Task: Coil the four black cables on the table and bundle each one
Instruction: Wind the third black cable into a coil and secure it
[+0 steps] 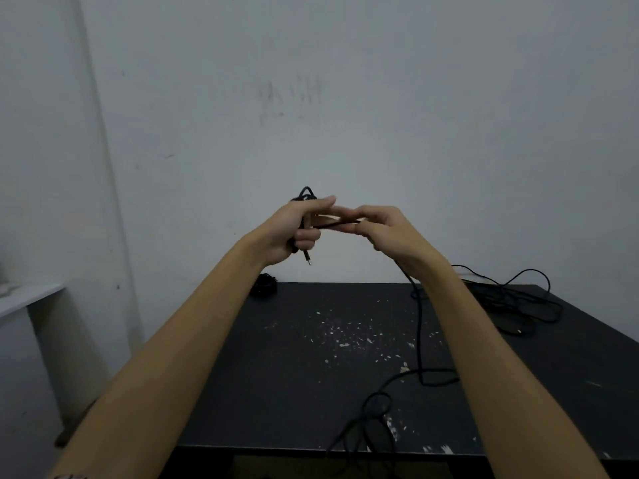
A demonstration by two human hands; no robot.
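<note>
From the table (311,392), slack cable (420,333) is fed up into the pinching right hand (387,233), level toward loops gripped by the left hand (297,229).

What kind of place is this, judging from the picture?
Probably a bare workroom or storage room: a plain scuffed white wall, a black table flecked with white marks, and loose black cables on it.

A bare, plain workroom rather than a home: a scuffed, unpainted-looking grey wall (345,98) fills the upper frame, a black bench (276,392) speckled with white paint chips fills the lower half, and a pale shelf (24,299) juts in at the left edge
</note>
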